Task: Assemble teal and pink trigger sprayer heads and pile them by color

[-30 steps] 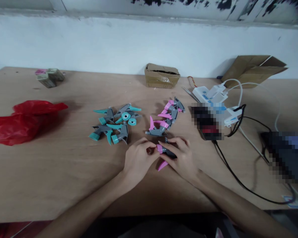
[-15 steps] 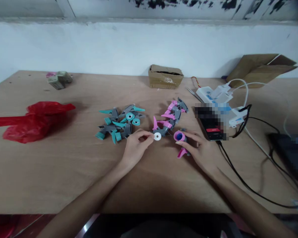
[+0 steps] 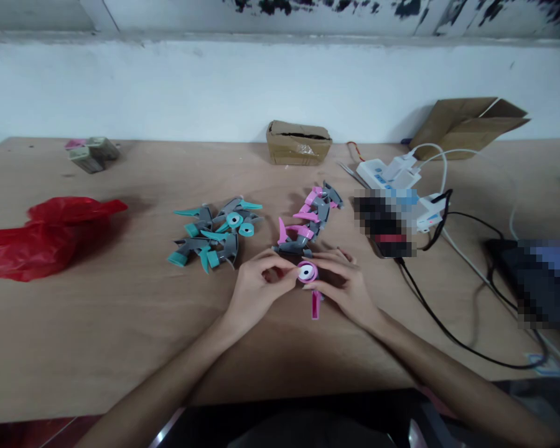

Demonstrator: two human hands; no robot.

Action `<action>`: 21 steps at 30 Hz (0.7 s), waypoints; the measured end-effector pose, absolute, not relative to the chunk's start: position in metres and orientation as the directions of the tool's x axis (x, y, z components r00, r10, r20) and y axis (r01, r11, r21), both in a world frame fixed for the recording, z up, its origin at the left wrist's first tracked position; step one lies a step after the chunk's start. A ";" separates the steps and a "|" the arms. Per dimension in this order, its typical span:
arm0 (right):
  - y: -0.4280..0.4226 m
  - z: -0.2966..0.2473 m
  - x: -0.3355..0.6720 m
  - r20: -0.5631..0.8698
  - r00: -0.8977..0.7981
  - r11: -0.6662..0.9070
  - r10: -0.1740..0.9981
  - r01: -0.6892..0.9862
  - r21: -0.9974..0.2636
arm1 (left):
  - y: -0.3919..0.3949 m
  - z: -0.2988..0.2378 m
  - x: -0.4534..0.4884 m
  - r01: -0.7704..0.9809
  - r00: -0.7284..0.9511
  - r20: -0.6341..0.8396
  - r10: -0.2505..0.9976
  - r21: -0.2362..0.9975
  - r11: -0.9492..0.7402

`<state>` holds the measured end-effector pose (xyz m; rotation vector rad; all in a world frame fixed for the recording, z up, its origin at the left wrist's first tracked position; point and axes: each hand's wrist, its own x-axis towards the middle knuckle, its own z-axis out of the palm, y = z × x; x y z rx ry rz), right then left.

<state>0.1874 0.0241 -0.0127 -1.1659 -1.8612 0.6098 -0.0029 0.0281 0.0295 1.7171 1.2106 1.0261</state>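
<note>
My right hand (image 3: 343,287) grips a pink and grey spray trigger head (image 3: 310,277), its pink collar facing up and its pink lever hanging down. A small white washer now sits in that collar. My left hand (image 3: 257,287) pinches at the collar's left side, fingers together. Just beyond the hands lies a pile of pink and grey trigger heads (image 3: 309,219). To the left of that lies a pile of teal and grey trigger heads (image 3: 217,233).
The wooden table (image 3: 121,323) carries a red plastic bag (image 3: 46,233) at the left and a small cardboard box (image 3: 298,142) at the back. A white power strip (image 3: 392,180), black cables (image 3: 448,323) and blurred devices fill the right side. A flattened carton (image 3: 466,124) leans at the back right.
Half a second ago my left hand held the white washer apart from the trigger head. Both hands have since come together and the washer sits in the pink collar.
</note>
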 end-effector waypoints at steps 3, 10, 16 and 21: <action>0.024 -0.013 0.187 0.388 -0.223 0.447 0.894 0.476 -0.757 | 0.025 0.027 -0.001 0.424 0.174 0.288 0.942 0.841 -0.335; 0.022 -0.013 0.186 0.406 -0.247 0.475 0.880 0.481 -0.737 | 0.023 0.023 0.000 0.445 0.234 0.461 0.856 0.732 -0.516; 0.021 -0.012 0.186 0.412 -0.250 0.482 0.876 0.491 -0.726 | 0.024 0.025 -0.003 0.442 0.308 0.451 0.838 0.712 -0.546; 0.021 -0.012 0.187 0.445 -0.247 0.504 0.861 0.532 -0.680 | 0.026 0.025 -0.005 0.486 0.356 0.409 0.840 0.687 -0.541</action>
